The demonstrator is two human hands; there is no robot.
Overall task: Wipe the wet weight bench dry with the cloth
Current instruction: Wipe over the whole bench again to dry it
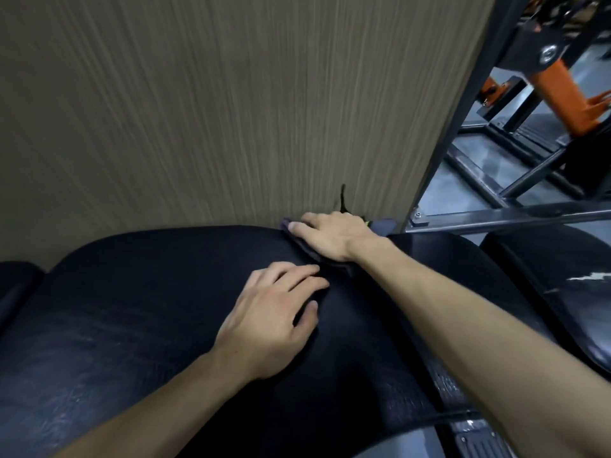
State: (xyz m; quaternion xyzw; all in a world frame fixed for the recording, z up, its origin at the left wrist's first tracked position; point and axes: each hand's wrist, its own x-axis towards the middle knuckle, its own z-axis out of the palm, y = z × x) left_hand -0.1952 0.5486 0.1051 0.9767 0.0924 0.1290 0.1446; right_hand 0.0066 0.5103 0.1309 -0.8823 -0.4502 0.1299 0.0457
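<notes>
The black padded weight bench (139,312) fills the lower half of the view, its surface showing faint streaks. A dark purple-grey cloth (385,225) lies at the bench's far right edge, next to the wall. My right hand (330,236) presses flat on the cloth with its fingers stretched out to the left. My left hand (274,312) rests palm down on the bench pad a little nearer to me, fingers straight and pointing right, its fingertips close to the cloth's lower edge.
A wood-grain wall panel (215,104) rises directly behind the bench. To the right stand a black steel frame (502,216) and orange gym machinery (562,90) on a grey floor. Another black pad (568,292) with a torn white patch sits at right.
</notes>
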